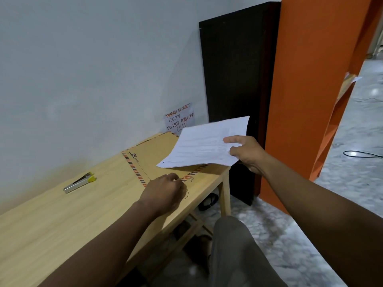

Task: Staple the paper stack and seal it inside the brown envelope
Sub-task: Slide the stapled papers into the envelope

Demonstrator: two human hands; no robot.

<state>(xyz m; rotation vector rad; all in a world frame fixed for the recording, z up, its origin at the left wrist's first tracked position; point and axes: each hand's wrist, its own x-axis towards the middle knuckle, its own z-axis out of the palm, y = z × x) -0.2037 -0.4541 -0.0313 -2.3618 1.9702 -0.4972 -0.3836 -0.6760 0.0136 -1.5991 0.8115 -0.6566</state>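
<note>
A brown envelope with a striped red and black border lies flat at the right end of the wooden table. My left hand rests on its near edge, fingers pinched at the flap by the string closure. My right hand holds the white paper stack by its right side, lifted and tilted above the envelope's far part. A silver stapler with a yellow tip lies on the table to the left, apart from both hands.
The table stands against a white wall with a handwritten CCTV notice. A dark panel and an orange shelf unit stand right of the table. Shoes sit under it. A black cable lies on the marble floor.
</note>
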